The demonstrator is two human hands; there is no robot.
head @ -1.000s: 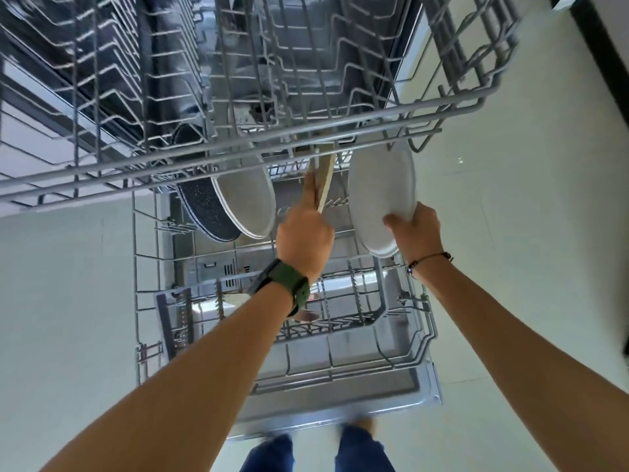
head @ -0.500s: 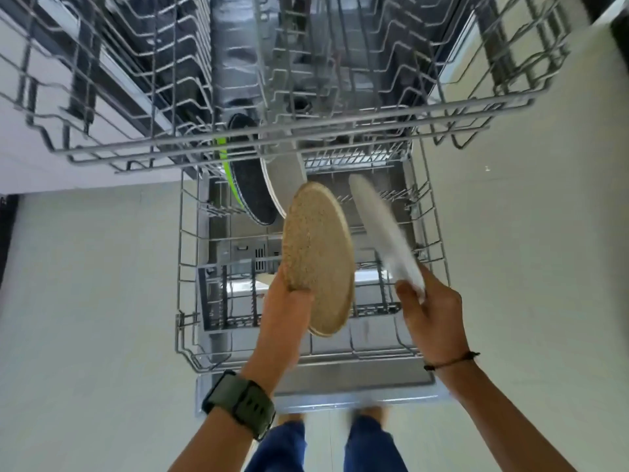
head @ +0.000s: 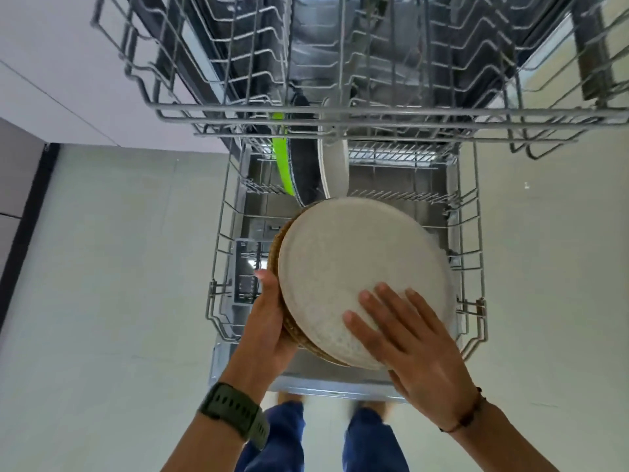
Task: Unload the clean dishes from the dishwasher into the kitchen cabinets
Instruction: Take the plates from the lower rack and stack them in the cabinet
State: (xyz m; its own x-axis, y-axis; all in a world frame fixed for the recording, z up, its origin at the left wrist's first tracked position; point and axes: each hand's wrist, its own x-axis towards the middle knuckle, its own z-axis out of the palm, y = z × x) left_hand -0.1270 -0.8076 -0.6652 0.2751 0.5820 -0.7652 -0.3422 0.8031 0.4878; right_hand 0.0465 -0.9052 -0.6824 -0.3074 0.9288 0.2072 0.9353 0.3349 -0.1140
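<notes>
I see the upper rack [head: 340, 120] overhanging the frame's top, blocking reach from above; standing plates [head: 326, 172] crowd the lower rack [head: 224, 267] center; its right side lies open.

Floor [head: 112, 301]: you stand on pale, glossy tiles with thin joints, running either side of the machine.
Cabinet [head: 51, 63]: white fronts on your upper left.
Strip [head: 25, 216]: dark upright edge at your far left.
Light: soft and even, with a faint sheen on the tiles.
</notes>
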